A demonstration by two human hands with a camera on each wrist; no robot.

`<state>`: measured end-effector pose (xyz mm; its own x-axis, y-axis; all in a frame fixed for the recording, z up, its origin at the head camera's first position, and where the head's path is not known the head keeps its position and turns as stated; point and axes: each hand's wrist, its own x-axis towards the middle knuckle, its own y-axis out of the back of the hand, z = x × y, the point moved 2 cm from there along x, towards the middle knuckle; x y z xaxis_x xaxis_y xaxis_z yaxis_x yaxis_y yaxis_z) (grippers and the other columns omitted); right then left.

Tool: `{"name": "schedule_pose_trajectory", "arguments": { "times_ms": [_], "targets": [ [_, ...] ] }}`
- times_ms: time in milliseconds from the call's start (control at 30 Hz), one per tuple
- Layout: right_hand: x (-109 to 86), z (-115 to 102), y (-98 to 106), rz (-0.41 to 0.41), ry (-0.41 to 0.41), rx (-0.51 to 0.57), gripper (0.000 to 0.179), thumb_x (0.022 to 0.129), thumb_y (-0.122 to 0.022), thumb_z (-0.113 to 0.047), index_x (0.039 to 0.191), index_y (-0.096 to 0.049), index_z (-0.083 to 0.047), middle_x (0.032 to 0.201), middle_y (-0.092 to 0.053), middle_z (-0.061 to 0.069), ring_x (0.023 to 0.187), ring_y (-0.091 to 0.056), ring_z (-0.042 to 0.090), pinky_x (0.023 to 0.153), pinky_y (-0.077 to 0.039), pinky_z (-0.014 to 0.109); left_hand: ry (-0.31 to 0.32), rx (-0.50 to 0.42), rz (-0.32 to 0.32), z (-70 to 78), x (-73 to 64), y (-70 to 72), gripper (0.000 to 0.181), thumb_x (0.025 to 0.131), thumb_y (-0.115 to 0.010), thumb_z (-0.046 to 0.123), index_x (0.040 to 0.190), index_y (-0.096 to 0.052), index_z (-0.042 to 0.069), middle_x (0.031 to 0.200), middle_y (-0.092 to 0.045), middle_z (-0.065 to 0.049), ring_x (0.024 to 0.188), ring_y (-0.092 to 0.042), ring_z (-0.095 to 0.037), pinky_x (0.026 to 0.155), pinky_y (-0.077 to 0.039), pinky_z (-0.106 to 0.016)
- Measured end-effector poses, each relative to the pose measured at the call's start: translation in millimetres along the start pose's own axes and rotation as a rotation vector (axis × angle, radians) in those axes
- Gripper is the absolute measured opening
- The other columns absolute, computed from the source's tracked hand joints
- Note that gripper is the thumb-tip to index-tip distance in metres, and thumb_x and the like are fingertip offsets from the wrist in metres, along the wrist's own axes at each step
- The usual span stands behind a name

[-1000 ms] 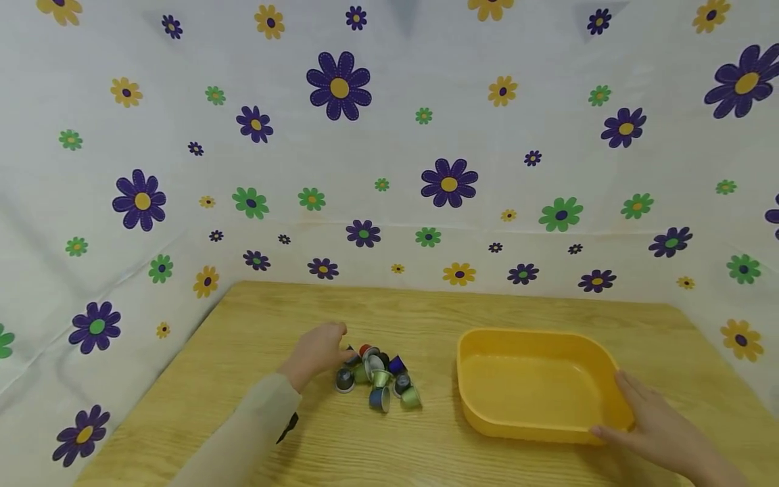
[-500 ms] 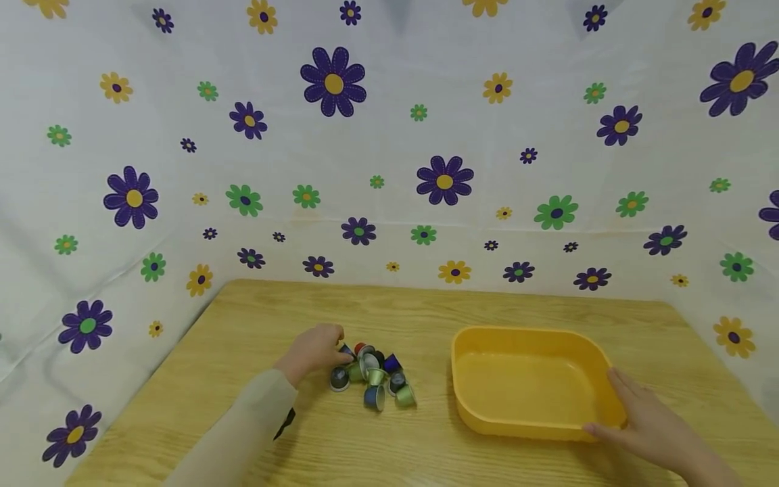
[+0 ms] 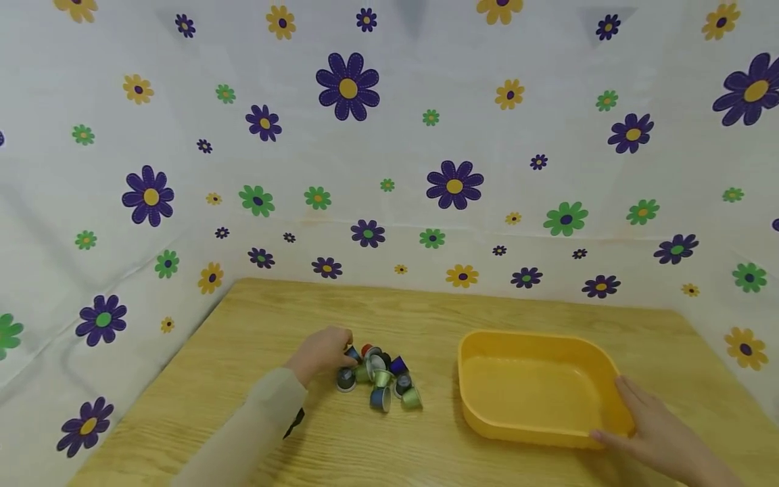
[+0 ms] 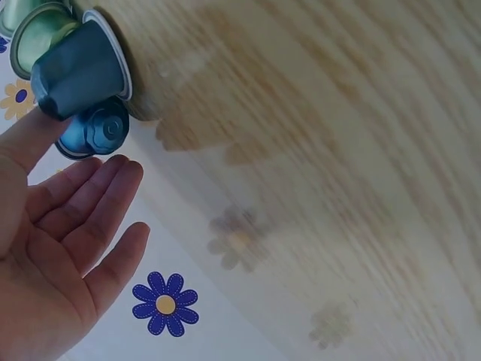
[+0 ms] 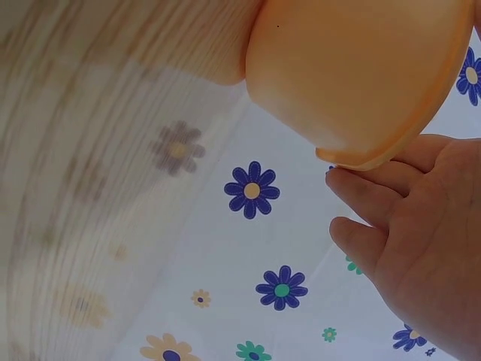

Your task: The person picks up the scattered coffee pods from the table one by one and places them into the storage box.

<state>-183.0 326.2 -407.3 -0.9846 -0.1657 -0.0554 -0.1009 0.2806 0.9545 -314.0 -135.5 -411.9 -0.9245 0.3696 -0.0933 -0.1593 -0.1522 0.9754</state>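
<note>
A small heap of coffee capsules (image 3: 382, 379), in blue, green, dark, silver and red, lies on the wooden table. My left hand (image 3: 320, 352) is at the heap's left edge, thumb and index finger around a blue capsule (image 4: 101, 128). The left wrist view shows fingertips right at this capsule's rim, the thumb tip hidden behind a dark teal capsule (image 4: 83, 68). To the right stands a yellow plastic tub (image 3: 535, 389). My right hand (image 3: 654, 429) rests against the outside of its near right corner, thumb along the front wall and fingers fairly straight along the right side (image 5: 368, 188).
The wooden table (image 3: 292, 304) reaches back to a white sheet (image 3: 389, 135) printed with flowers, which also hangs at both sides. Bare wood separates the capsules from the tub. A dark strap end (image 3: 295, 423) hangs below the left sleeve.
My left thumb and index finger have come down and closed in around the blue capsule. The right hand keeps its place at the tub. The head view has shifted slightly.
</note>
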Motion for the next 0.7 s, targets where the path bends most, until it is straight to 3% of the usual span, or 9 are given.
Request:
{"name": "schedule_pose_trajectory", "arguments": {
  "times_ms": [300, 700],
  "targets": [
    [-4.3, 3.6, -0.3, -0.012, -0.017, 0.000, 0.097, 0.078, -0.056, -0.055, 0.126, -0.022, 0.023, 0.125, -0.021, 0.044, 0.107, -0.028, 0.058, 0.082, -0.027, 0.065, -0.026, -0.025, 0.008, 2.0, 3.6, -6.7, 0.022, 0.076, -0.070, 0.018, 0.087, -0.060, 0.002, 0.081, -0.058, -0.006, 0.064, -0.047, -0.014, 0.059, -0.041, -0.029],
    [0.3, 1.3, -1.7, -0.050, -0.023, -0.011, 0.097, 0.078, -0.054, -0.056, 0.126, -0.022, 0.023, 0.126, -0.019, 0.043, 0.109, -0.024, 0.059, 0.086, -0.020, 0.066, -0.012, -0.039, 0.004, -4.0, 0.4, -6.2, 0.014, 0.076, -0.069, 0.014, 0.081, -0.058, 0.007, 0.070, -0.050, 0.000, 0.062, -0.044, -0.014, 0.056, -0.038, -0.028]
  ]
}}
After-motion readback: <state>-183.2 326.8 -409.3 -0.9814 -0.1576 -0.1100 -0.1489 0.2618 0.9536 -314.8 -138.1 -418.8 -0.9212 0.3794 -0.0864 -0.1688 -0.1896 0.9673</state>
